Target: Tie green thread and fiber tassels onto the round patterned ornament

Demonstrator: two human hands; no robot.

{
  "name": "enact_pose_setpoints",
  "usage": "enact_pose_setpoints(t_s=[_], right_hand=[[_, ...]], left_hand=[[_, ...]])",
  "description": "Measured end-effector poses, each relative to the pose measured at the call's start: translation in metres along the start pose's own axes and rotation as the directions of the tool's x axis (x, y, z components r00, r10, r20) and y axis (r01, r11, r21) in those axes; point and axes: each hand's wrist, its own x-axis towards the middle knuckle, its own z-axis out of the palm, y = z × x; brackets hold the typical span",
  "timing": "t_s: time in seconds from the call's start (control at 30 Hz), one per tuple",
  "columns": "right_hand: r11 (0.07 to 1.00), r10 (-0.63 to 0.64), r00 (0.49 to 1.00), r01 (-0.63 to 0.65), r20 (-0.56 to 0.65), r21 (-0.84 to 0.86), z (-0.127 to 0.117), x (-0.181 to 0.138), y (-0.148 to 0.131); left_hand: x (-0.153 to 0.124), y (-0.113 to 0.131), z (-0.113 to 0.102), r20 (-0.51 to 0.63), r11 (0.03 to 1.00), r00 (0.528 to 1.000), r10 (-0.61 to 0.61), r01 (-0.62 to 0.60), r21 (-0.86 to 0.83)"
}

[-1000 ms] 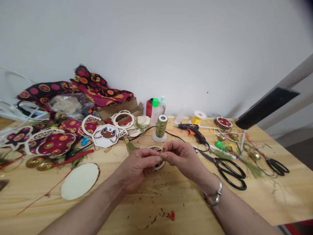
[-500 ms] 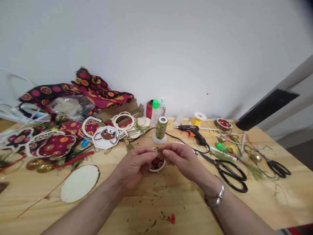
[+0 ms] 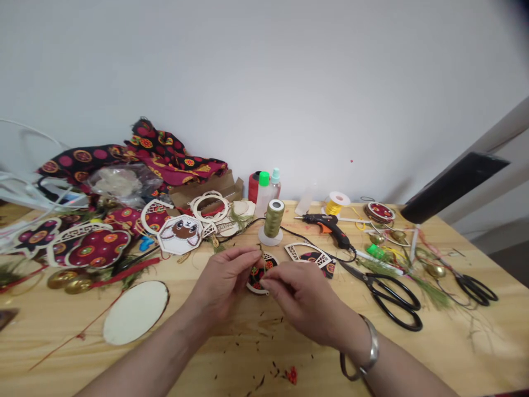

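A small round ornament [image 3: 270, 261], black floral fabric in a pale wooden rim, lies on the table between my hands. An olive-green thread [image 3: 264, 263] runs across it from one hand to the other. My left hand [image 3: 227, 278] pinches the thread at the ornament's upper edge, thumb against fingertips. Fingers curled, my right hand [image 3: 303, 292] pinches the thread at the ornament's right side and covers part of it. Just beyond stands a spool of olive thread [image 3: 273, 219]. Past my right hand lies a pale openwork piece [image 3: 303, 252] with floral fabric.
A glue gun [image 3: 326, 223] and large black-handled scissors [image 3: 392, 298] lie to the right. At left are a pale oval disc [image 3: 136, 312], a sheep-face plaque [image 3: 181, 234] and patterned cloth [image 3: 173, 157]. Glue bottles [image 3: 265, 198] stand near the wall. Dark scraps dot the front.
My right hand has come down and nearer, away from the left fingertips, drawing the thread across the ornament. The openwork piece behind it is now uncovered. My left hand stays almost in place.
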Motion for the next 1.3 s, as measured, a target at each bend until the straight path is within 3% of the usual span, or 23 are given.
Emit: enact_pose_setpoints(t_s=[0.13, 0.23, 0.33, 0.43, 0.5, 0.57, 0.63, 0.73, 0.8, 0.87, 1.17, 1.3], right_hand=[[0.914, -0.211, 0.975, 0.221, 0.066, -0.342, 0.011, -0.005, 0.000], [0.809, -0.314, 0.940, 0.338, 0.132, -0.482, 0.017, -0.007, 0.003], [0.776, -0.397, 0.904, 0.422, 0.159, -0.469, 0.016, -0.006, 0.002], [0.829, -0.501, 0.864, 0.497, 0.055, -0.256, 0.007, -0.005, -0.002], [0.906, -0.423, 0.894, 0.417, -0.146, -0.067, 0.001, -0.002, -0.001], [0.965, -0.182, 0.925, 0.233, -0.335, 0.119, 0.000, 0.001, 0.002], [0.947, 0.085, 0.913, 0.050, -0.399, 0.316, 0.002, 0.006, 0.009], [0.758, 0.331, 0.906, -0.089, -0.264, 0.647, 0.010, 0.012, 0.017], [0.591, 0.387, 0.912, -0.133, -0.134, 0.796, 0.014, 0.015, 0.018], [0.492, 0.387, 0.921, -0.164, -0.047, 0.855, 0.015, 0.016, 0.017], [0.363, 0.454, 0.882, -0.310, 0.124, 0.879, 0.011, 0.016, 0.012], [0.398, 0.465, 0.873, -0.354, 0.146, 0.846, 0.007, 0.016, 0.010]], left_hand=[[0.000, -0.001, -0.001, -0.031, 0.999, 0.999, -0.030, 0.031, 0.028], [0.001, -0.003, -0.003, -0.034, 0.999, 0.999, -0.014, 0.015, 0.030], [0.002, -0.004, -0.005, -0.019, 1.000, 1.000, -0.016, 0.016, 0.015], [0.001, -0.004, -0.004, 0.010, 1.000, 1.000, -0.003, 0.003, 0.012], [0.000, -0.003, -0.002, 0.034, 1.000, 0.999, -0.006, 0.005, 0.010], [-0.001, -0.002, 0.000, 0.045, 1.000, 0.999, -0.018, 0.017, 0.020], [-0.002, -0.003, 0.001, 0.043, 0.999, 0.999, -0.020, 0.018, 0.048], [-0.003, -0.006, 0.001, 0.053, 0.995, 0.999, -0.011, 0.005, 0.100], [-0.004, -0.009, 0.000, 0.081, 0.990, 0.997, -0.008, -0.003, 0.138], [-0.005, -0.012, 0.001, 0.107, 0.985, 0.994, -0.004, -0.014, 0.171], [-0.005, -0.013, 0.001, 0.131, 0.957, 0.991, -0.004, -0.034, 0.288], [-0.006, -0.013, 0.000, 0.141, 0.957, 0.990, 0.004, -0.044, 0.285]])
